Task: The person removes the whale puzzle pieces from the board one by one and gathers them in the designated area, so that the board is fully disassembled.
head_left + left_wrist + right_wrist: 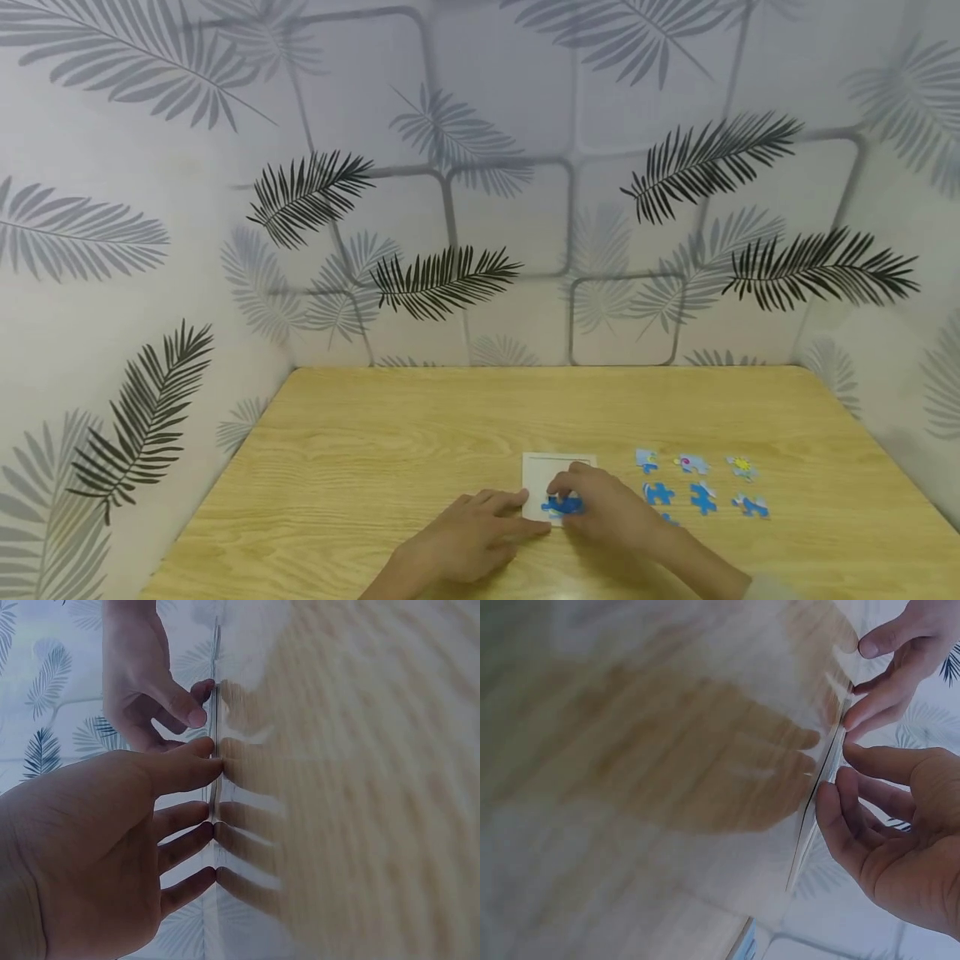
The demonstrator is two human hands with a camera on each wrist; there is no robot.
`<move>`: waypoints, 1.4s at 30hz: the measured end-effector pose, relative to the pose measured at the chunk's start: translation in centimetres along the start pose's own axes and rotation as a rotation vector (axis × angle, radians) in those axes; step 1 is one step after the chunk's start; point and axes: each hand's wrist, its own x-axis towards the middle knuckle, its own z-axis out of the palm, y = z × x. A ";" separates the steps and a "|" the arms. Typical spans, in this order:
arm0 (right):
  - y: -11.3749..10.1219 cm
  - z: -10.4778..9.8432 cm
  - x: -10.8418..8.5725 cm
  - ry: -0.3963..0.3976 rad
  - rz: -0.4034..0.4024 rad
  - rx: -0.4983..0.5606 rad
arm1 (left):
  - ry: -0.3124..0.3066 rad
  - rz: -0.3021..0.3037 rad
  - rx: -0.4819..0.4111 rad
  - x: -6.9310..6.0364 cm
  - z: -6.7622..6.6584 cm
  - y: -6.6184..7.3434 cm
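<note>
A small square puzzle board (534,477) with a pale frame lies on the table. Blue puzzle pieces (553,507) sit in its lower part. At the board's left side and near corner, my left hand (476,533) rests with fairly straight, spread fingers touching it. Over the right part of the board, my right hand (606,506) has bent fingers and thumb around a blue puzzle piece, which it partly hides. From the right wrist, the curled fingertips (826,796) come down at the board's thin edge (804,838); the piece itself cannot be made out there.
To the right of the board, several loose puzzle pieces (703,497) lie spread in rough rows, one partly behind the right forearm. The wooden table (360,450) reaches back to a wall (510,217) covered with a leaf pattern.
</note>
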 end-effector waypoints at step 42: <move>5.3 -5.1 -5.4 0.087 0.053 0.243 | 0.033 -0.001 0.051 0.1 0.2 0.0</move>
